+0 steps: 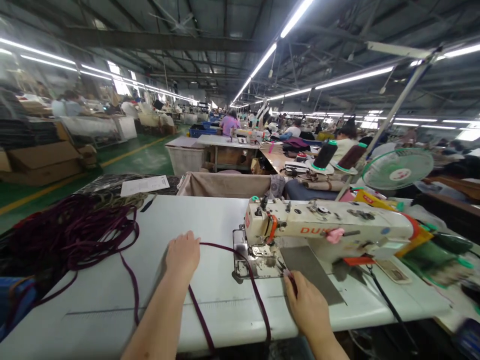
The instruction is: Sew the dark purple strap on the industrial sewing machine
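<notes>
A dark purple fabric strap (258, 295) loops over the white sewing table (210, 220), running from under my left hand round to the needle plate of the cream sewing machine (322, 225). My left hand (182, 255) lies knuckles up on the strap, fingers curled down. My right hand (305, 302) rests at the table's front, right of the needle plate, its fingers pinched on the strap's end. A big tangled heap of the same purple strap (71, 232) lies at the table's left.
A grey sheet (311, 270) lies under the machine arm. A green fan (397, 169), thread cones (325, 155), a beige fabric bin (225, 184) and a paper sheet (144, 185) stand behind. Other workers sit at tables far back; cardboard boxes (41, 160) at left.
</notes>
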A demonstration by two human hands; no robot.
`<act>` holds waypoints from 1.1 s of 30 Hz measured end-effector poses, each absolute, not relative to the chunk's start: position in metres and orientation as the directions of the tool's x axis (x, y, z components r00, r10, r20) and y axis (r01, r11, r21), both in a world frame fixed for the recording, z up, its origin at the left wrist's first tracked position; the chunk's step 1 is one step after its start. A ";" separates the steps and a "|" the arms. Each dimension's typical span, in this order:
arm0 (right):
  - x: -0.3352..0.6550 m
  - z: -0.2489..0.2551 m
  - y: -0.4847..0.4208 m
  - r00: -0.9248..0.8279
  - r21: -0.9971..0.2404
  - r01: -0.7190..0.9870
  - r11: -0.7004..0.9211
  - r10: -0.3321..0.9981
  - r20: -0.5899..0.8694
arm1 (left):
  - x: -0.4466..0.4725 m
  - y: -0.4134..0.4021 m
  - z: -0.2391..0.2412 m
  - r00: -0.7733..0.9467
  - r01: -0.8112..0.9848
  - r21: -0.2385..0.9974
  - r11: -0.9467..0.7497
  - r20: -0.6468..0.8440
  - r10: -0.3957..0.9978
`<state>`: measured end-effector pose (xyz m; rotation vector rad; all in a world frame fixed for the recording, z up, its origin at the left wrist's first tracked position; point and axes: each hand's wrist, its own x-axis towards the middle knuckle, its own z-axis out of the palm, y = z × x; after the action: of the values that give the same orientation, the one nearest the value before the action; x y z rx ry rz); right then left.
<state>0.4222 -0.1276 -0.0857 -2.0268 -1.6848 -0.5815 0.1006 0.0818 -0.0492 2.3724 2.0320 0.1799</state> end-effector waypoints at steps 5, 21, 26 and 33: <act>0.421 -0.084 -0.128 0.162 -0.069 0.986 -0.151 0.790 0.591 | 0.065 0.032 -0.056 0.187 0.979 -0.111 -0.173 0.132 0.973; 0.419 -0.084 -0.129 0.205 -0.107 0.979 -0.176 0.806 0.554 | -0.006 -0.100 -0.133 0.729 0.663 -0.284 -0.693 0.455 0.511; 0.419 -0.086 -0.129 0.195 -0.108 0.981 -0.163 0.794 0.576 | -0.009 -0.095 -0.136 0.756 0.581 -0.243 -0.777 0.514 0.405; 0.420 -0.086 -0.129 0.179 -0.092 0.984 -0.155 0.778 0.602 | -0.014 -0.087 -0.139 0.709 0.574 -0.058 -0.817 0.536 0.459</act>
<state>0.4198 -0.1285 -0.0858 -1.9958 -1.6522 -0.5851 -0.0140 -0.0867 -0.1391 3.1059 0.9525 0.8733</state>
